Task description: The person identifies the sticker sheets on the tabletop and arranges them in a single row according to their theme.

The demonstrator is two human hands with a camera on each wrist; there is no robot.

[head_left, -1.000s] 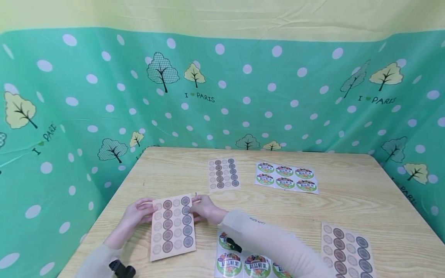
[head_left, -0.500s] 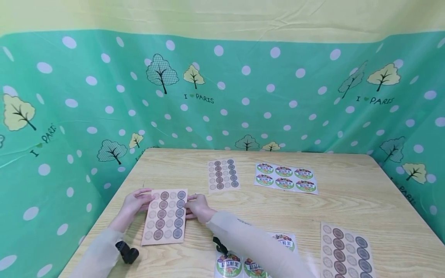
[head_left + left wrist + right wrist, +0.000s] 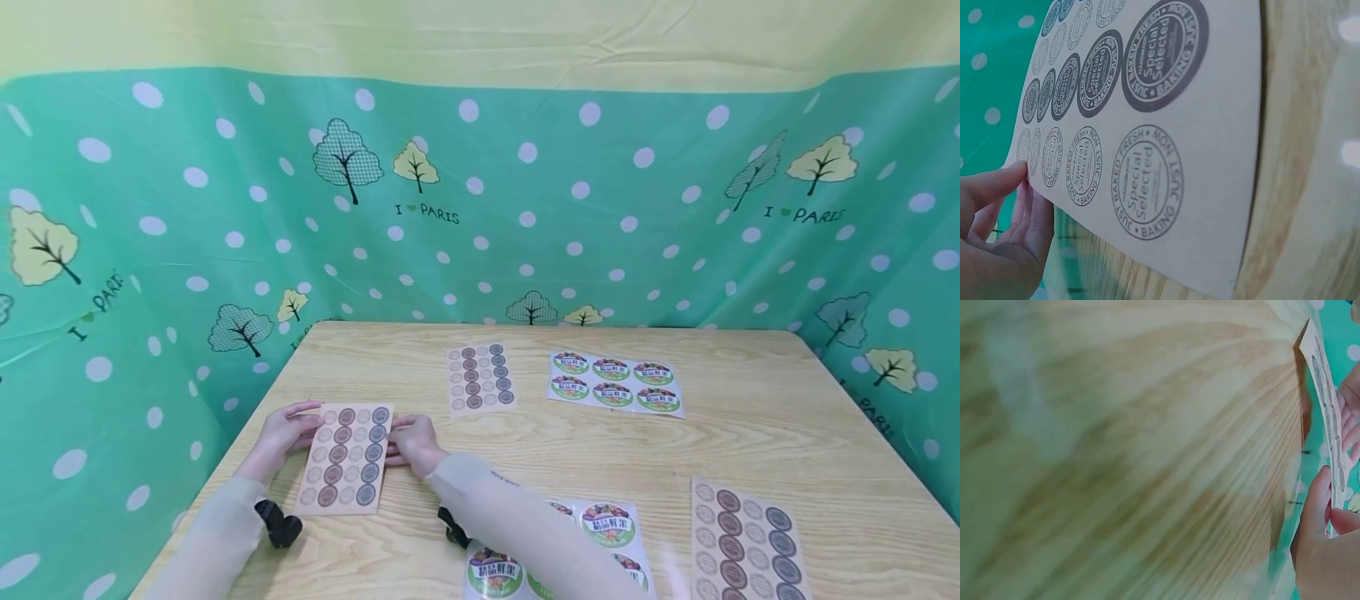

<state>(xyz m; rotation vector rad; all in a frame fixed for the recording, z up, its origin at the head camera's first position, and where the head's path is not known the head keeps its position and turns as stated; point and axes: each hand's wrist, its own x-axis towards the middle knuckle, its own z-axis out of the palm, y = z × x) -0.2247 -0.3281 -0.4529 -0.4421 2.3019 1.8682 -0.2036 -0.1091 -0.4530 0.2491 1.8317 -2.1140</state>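
A tan sheet of round stickers (image 3: pixel 345 458) is held between both hands at the left of the table. My left hand (image 3: pixel 281 431) pinches its upper left edge, thumb on the printed face and fingers behind; the left wrist view shows this grip on the sticker sheet (image 3: pixel 1204 137), printed "Special Selected". At the upper right edge my right hand (image 3: pixel 415 442) pinches it too. Seen almost edge-on in the right wrist view, the sheet (image 3: pixel 1329 419) tilts up from the table at its far edge. Whether its near edge touches the wood I cannot tell.
Another tan sticker sheet (image 3: pixel 482 379) and a fruit-label sheet (image 3: pixel 617 383) lie farther back on the wooden table (image 3: pixel 600 454). A second fruit-label sheet (image 3: pixel 630 521) lies partly under my right sleeve. Near the front right is a further tan sheet (image 3: pixel 747 542).
Both hands have carried the tan sticker sheet left and away from me, and it now looks closer to the tabletop. More of the near fruit-label sheet shows beyond my right sleeve.
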